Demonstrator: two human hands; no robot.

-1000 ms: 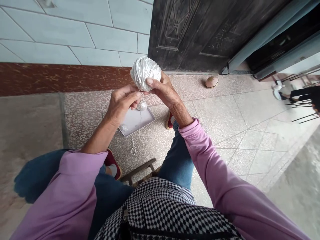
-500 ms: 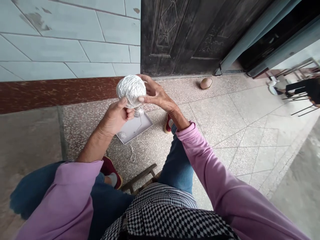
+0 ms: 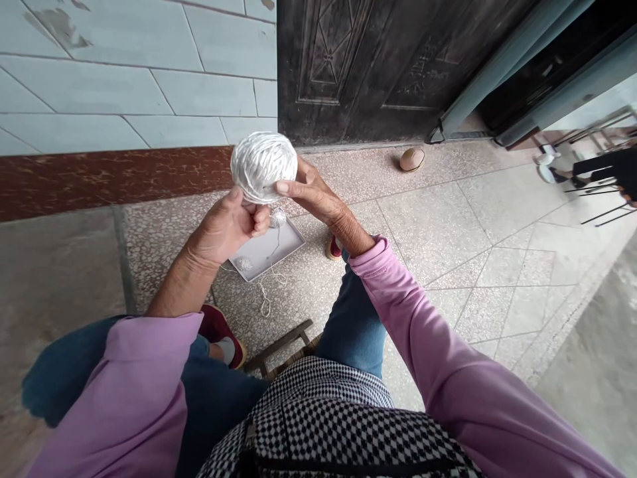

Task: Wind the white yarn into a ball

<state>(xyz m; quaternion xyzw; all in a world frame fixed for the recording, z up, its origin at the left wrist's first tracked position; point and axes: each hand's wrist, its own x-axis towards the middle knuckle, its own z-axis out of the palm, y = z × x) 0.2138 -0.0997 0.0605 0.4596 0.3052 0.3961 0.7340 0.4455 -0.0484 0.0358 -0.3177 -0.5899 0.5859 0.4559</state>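
Observation:
A large ball of white yarn (image 3: 263, 166) is held up in front of me between both hands. My left hand (image 3: 223, 226) grips its lower left side, thumb against the yarn and fingers curled beneath. Around the right side of the ball wraps my right hand (image 3: 316, 189), its thumb on the near face and the other fingers partly hidden behind. Below the hands, a shallow pale tray (image 3: 261, 255) lies on the floor. In it are two smaller white yarn balls, one (image 3: 277, 218) at the far side and another (image 3: 243, 264) at the near left corner. Loose strands (image 3: 265, 299) trail over the tray's edge.
Ahead are a tiled wall (image 3: 114, 86) and a dark carved door (image 3: 358, 66). A round tan object (image 3: 412, 159) rests on the floor by the door. A wooden stool's frame (image 3: 279, 348) shows between my legs. Dark furniture (image 3: 607, 169) stands at the far right.
The yarn ball has turned and risen slightly in my hands, its strands now lying at another angle. The whole view has shifted a little; the tray and its smaller balls stay put.

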